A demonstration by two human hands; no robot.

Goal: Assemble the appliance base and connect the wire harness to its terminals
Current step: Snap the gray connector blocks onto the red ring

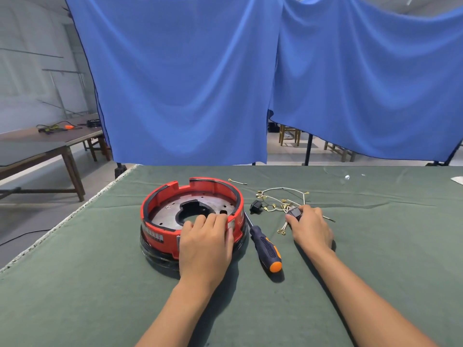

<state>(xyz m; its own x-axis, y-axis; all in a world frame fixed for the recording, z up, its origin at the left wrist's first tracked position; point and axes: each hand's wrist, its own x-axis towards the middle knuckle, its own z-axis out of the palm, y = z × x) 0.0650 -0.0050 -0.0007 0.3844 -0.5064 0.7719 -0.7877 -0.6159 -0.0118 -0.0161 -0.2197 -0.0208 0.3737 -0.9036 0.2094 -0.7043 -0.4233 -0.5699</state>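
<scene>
A round red appliance base (160,204) with a black lower ring and a grey metal plate inside stands on the green table left of centre. My left hand (205,244) grips its near right rim, fingers hooked over the edge onto the plate. To the right lies a white wire harness (283,194) with several brass terminals. My right hand (310,229) is closed on a small dark grey block (294,212) at the harness's near end. A screwdriver (265,244) with a dark blue and orange handle lies between my hands.
A small black part (256,206) lies beside the harness, and a short loose wire (237,181) lies behind the base. Green cloth (100,284) covers the table, whose left edge runs diagonally. Blue curtains (188,83) hang behind; another table (50,139) stands far left.
</scene>
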